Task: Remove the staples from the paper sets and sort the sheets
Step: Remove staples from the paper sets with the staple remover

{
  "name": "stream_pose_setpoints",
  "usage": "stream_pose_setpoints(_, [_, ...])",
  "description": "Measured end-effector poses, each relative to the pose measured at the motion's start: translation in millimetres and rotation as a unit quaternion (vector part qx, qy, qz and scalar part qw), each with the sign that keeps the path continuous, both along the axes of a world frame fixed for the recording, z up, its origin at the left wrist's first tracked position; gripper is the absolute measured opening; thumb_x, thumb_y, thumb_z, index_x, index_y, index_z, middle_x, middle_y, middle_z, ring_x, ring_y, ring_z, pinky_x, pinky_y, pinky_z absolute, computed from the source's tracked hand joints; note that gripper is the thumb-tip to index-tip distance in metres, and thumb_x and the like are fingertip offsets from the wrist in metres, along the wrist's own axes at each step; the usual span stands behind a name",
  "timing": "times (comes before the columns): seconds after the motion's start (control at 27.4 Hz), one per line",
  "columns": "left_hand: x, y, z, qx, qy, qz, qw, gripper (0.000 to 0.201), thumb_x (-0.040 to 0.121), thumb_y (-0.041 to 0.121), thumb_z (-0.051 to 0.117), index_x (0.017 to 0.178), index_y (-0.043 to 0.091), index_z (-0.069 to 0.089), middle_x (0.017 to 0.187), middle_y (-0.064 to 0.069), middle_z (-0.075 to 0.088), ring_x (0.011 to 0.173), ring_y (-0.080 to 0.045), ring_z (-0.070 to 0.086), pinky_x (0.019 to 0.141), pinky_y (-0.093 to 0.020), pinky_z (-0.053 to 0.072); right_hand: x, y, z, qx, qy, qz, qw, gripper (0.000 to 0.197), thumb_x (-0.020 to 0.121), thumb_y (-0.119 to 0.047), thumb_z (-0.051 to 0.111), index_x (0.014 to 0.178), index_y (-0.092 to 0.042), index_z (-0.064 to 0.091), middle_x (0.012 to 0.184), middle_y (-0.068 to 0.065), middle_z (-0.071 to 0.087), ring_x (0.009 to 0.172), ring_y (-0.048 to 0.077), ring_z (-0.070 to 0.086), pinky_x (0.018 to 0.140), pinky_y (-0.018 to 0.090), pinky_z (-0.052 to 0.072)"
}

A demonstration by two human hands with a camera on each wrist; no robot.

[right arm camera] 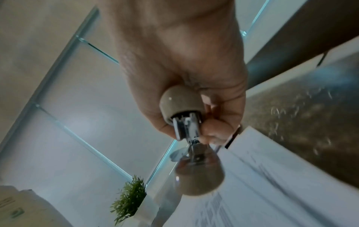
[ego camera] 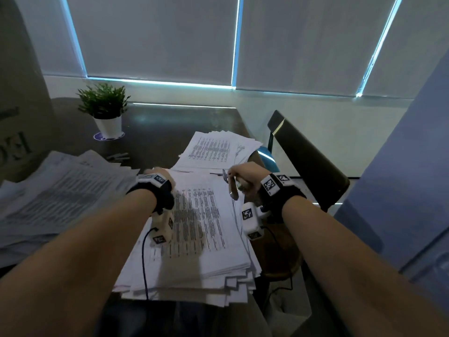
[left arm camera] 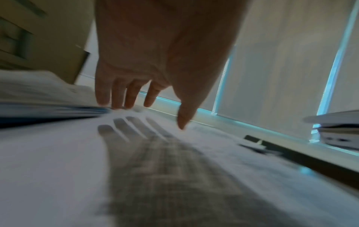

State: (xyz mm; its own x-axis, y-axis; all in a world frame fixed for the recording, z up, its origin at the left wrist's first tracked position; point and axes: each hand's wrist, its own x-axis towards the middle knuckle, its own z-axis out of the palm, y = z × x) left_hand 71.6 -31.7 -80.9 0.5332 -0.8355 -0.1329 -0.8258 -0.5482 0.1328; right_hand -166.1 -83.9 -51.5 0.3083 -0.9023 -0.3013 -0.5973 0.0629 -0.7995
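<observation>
One camera up on the head, one low at each wrist.
The head view looks down over the paper stack (ego camera: 194,227) toward the blinds (ego camera: 150,37); the left wrist view skims close along that stack under the left hand (left arm camera: 155,50), while the right wrist view peers up past the right hand (right arm camera: 180,61), sharing the potted plant (ego camera: 103,105) with the head view.

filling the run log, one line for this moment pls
left hand: open over centre stack | right hand: grips staple remover | phase: between staples
</observation>
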Motion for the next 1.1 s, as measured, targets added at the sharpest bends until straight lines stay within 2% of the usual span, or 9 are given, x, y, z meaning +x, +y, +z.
stream_pose_setpoints(0.07, [27.8,7.1,-12.9,0.036,0.012,-0.004,0.999,0.054,0.083,0.048,0.063,0.119,0.007,0.059,0.12,-0.014,0.061,0.103,-0.029,0.059,0.089,-0.036,0.049,14.4,3.2,-8.8,0.036,-0.02,0.023,0.999,0.014,0.074,-0.013,0.049,0.081,-0.004,0.057,0.054,0.017,0.048,0.029,0.016,0.032,0.044,0.021,0.031])
stream_pose_setpoints(0.18, [41.3,14.8,-21.4,0.023,0.03,-0.016,0.999,0.061,0.076,0.058,0.065,0.115,0.012,0.06,0.111,-0.011,0.065,0.089,-0.027,0.06,0.079,-0.033,0.051,30.6,7.5,-24.4,0.083,-0.024,0.024,0.996,0.024,0.087,-0.008,0.043,0.068,-0.006,0.057,0.043,0.009,0.044,0.035,0.017,0.035,0.053,0.026,0.042])
stream_pose_setpoints(0.26, [36.4,21.7,-18.5,0.006,0.021,-0.013,1.0,0.054,0.081,0.055,0.062,0.113,0.011,0.061,0.108,-0.01,0.066,0.089,-0.027,0.061,0.073,-0.03,0.048,39.7,5.5,-39.0,0.089,-0.003,0.02,0.996,0.023,0.09,-0.011,0.046,0.07,-0.007,0.055,0.041,0.008,0.047,0.048,0.024,0.046,0.078,0.045,0.056])
stream_pose_setpoints(0.37, [29.6,24.7,-16.2,-0.01,0.021,-0.006,1.0,0.063,0.083,0.063,0.055,0.114,0.008,0.058,0.115,-0.011,0.063,0.101,-0.028,0.06,0.081,-0.031,0.046,46.6,0.2,-53.6,0.056,0.021,0.02,0.998,0.022,0.089,-0.018,0.048,0.07,-0.01,0.055,0.048,0.006,0.052,0.069,0.03,0.056,0.098,0.055,0.048])
stream_pose_setpoints(0.51, [23.5,21.3,-15.7,-0.092,0.066,-0.005,0.994,0.039,0.089,0.039,0.058,0.111,0.007,0.057,0.112,-0.014,0.061,0.099,-0.027,0.057,0.083,-0.034,0.046,45.4,4.8,-54.3,0.076,-0.009,0.003,0.997,0.027,0.089,-0.024,0.047,0.071,-0.007,0.055,0.048,0.009,0.053,0.077,0.035,0.059,0.095,0.055,0.052])
stream_pose_setpoints(0.69, [12.9,24.1,-5.5,-0.167,0.17,-0.016,0.971,0.018,0.091,0.009,0.055,0.108,0.002,0.055,0.112,-0.018,0.06,0.1,-0.032,0.056,0.078,-0.034,0.041,42.7,8.6,-53.7,0.058,-0.028,0.002,0.998,0.029,0.092,-0.022,0.044,0.07,-0.004,0.05,0.041,0.008,0.046,0.042,0.027,0.052,0.068,0.044,0.058])
stream_pose_setpoints(0.88, [14.8,44.2,6.0,-0.102,0.446,-0.034,0.888,0.038,0.082,-0.005,0.067,0.113,0.004,0.047,0.113,-0.02,0.058,0.092,-0.035,0.064,0.066,-0.04,0.059,35.0,15.0,-27.6,-0.003,-0.108,0.037,0.993,0.016,0.091,-0.026,0.054,0.093,-0.011,0.06,0.071,0.009,0.051,0.047,0.02,0.056,0.053,0.028,0.049])
stream_pose_setpoints(0.99, [2.6,51.2,2.1,-0.081,0.437,-0.043,0.895,0.058,0.077,-0.007,0.072,0.12,0.014,0.039,0.113,-0.019,0.055,0.085,-0.033,0.064,0.061,-0.042,0.059,30.7,23.0,-13.2,-0.041,-0.009,0.118,0.992,0.037,0.095,-0.031,0.057,0.13,-0.023,0.05,0.096,0.003,0.061,0.069,0.018,0.062,0.06,0.03,0.053])
stream_pose_setpoints(1.1, [-3.6,47.0,-13.8,-0.063,0.343,-0.065,0.935,0.094,0.07,0.009,0.083,0.142,0.024,0.024,0.13,-0.016,0.049,0.105,-0.036,0.06,0.085,-0.049,0.055,34.0,39.2,-12.1,-0.119,0.164,0.216,0.955,0.053,0.093,-0.019,0.06,0.143,-0.028,0.046,0.129,0.003,0.053,0.106,0.024,0.06,0.076,0.03,0.054])
